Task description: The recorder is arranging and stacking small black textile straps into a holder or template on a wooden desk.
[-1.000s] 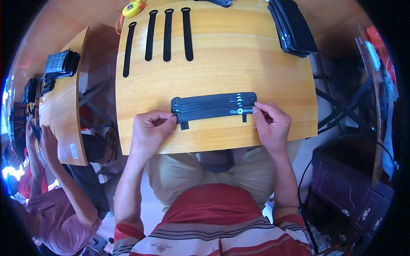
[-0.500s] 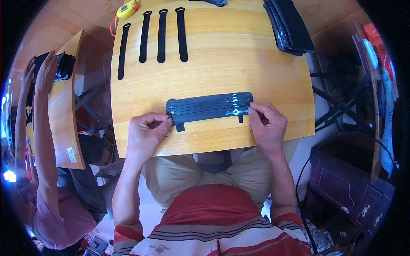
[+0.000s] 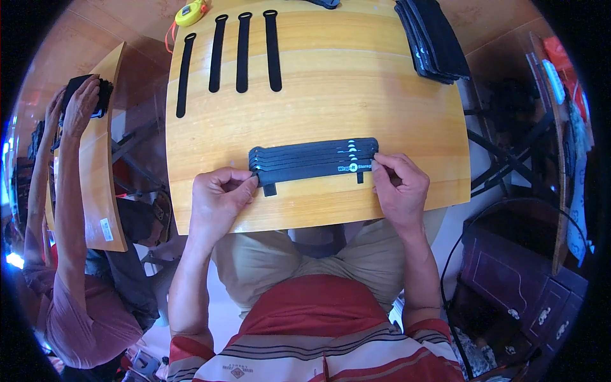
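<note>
A fanned stack of black fabric straps lies near the table's front edge, its layers overlapping like steps, with pale printing toward the right end. Two short black tabs stick out from under its near side. My left hand pinches the stack's near left corner between thumb and forefinger. At the right end, my right hand pinches the edge in the same way, other fingers curled in. Several narrow black straps with looped ends, among them a strap, are laid out beyond, at the far left.
A pile of black fabric pieces rests at the far right of the wooden table. A yellow tape measure sits at the far left corner. To the left, another person's hands handle black pieces over a second table. Dark drawers stand at right.
Both my hands keep their pinch on the strap stack, with hardly any movement. The other person's hands have lowered toward the black pieces on the left table.
</note>
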Motion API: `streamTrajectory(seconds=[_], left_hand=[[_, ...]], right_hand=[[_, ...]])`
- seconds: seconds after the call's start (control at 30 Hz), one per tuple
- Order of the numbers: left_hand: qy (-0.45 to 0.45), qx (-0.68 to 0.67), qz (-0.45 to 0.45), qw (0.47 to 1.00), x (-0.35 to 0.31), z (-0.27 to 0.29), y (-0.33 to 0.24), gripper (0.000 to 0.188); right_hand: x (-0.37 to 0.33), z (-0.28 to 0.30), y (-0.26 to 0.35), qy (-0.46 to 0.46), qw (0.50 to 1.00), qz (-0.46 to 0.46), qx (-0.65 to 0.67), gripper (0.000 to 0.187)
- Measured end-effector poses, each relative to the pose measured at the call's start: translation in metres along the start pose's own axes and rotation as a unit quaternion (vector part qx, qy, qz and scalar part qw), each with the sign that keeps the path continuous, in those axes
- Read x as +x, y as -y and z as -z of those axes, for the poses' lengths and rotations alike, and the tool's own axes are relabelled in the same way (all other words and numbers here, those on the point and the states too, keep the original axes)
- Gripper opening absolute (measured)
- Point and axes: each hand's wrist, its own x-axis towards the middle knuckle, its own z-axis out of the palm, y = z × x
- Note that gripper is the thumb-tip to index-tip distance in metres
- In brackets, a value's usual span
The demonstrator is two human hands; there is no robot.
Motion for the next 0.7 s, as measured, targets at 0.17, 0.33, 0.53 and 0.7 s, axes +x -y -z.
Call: streamTrajectory(seconds=[0.17,0.33,0.53,0.7], left_hand=[[-0.002,-0.002,-0.001,1.0,-0.0001,-0.0003,0.0012,0.009],[-0.004,0.001,0.01,1.0,0.0005,-0.0017,-0.0017,0.009],[-0.005,0.0,0.005,1.0,0.0006,-0.0004,0.0031,0.01],[-0.002,0.006,0.006,1.0,-0.0003,-0.0007,-0.0033,0.01]], right_hand=[[0.0001,0.0,-0.0004,0.001,1.0,0.005,-0.002,0.011],[-0.0002,-0.0004,-0.002,-0.01,1.0,0.005,0.003,0.011],[-0.0007,-0.001,-0.001,-0.004,1.0,-0.003,0.012,0.012],[-0.0006,-0.0008,0.0006,-0.007,1.0,0.0,0.01,0.012]])
